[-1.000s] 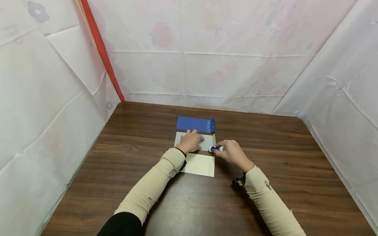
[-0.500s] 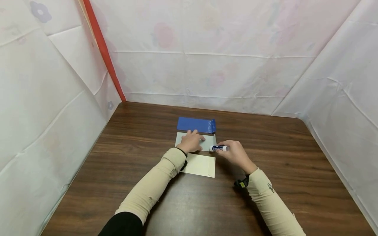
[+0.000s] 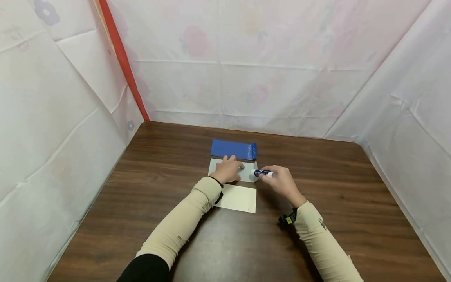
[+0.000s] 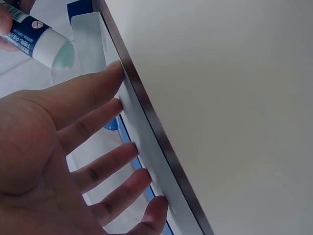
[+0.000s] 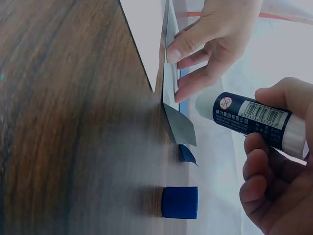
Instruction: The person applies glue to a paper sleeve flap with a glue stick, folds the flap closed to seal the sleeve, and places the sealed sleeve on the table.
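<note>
My left hand (image 3: 226, 170) rests spread on a pale grey-green paper piece (image 3: 249, 166), its fingertips pressing the sheet. My right hand (image 3: 281, 183) pinches a glue stick (image 5: 254, 117) between thumb and fingers. The stick has a dark blue label, a white base and a pale exposed tip. Its tip hovers close to the right end of the grey-green piece, where a folded flap (image 5: 181, 126) stands up in the right wrist view. Behind lies a blue paper piece (image 3: 230, 149) with whitish smears on its folded right end. A cream paper piece (image 3: 239, 198) lies nearer.
A blue cap (image 5: 179, 202) stands on the wooden table (image 3: 218, 250), seen in the right wrist view; the head view does not show it. Patterned white sheeting (image 3: 225, 86) walls the table at the back and both sides. A red strip (image 3: 123, 58) runs down the left back corner.
The glue stick has shifted slightly away from me and to the right along the flap end of the grey-green piece. My left hand stays in place.
</note>
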The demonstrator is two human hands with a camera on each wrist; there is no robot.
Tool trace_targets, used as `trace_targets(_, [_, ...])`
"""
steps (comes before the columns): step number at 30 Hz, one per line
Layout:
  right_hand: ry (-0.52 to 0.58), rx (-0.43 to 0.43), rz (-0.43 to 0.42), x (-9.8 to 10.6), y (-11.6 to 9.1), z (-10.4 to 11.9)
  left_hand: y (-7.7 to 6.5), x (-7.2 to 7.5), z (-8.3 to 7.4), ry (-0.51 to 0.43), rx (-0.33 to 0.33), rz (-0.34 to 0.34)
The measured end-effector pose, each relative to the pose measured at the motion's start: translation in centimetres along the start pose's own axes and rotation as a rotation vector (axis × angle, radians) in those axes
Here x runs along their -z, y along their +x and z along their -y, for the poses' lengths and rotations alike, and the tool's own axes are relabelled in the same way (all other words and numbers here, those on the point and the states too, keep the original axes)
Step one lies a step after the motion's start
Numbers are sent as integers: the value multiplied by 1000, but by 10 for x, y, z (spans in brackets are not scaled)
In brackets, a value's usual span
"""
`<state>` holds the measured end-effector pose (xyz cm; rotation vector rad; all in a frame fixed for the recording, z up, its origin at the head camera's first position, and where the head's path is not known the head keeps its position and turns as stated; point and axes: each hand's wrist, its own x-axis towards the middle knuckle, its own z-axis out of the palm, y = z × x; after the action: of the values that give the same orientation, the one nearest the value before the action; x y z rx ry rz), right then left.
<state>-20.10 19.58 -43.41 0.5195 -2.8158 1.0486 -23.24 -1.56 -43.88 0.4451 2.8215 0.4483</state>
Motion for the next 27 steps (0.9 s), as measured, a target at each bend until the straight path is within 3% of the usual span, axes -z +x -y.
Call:
trace_targets(13, [16,16,-65,3,-3,-4,4,-4,-4,39,-36,31])
trace_targets(20, [9,2,-81,9,3,-5,9,-1,-7,56,-56,-7])
trace_targets(27, [14,-11,-78,12,3,-7,9,0,-10,58,-43,-1])
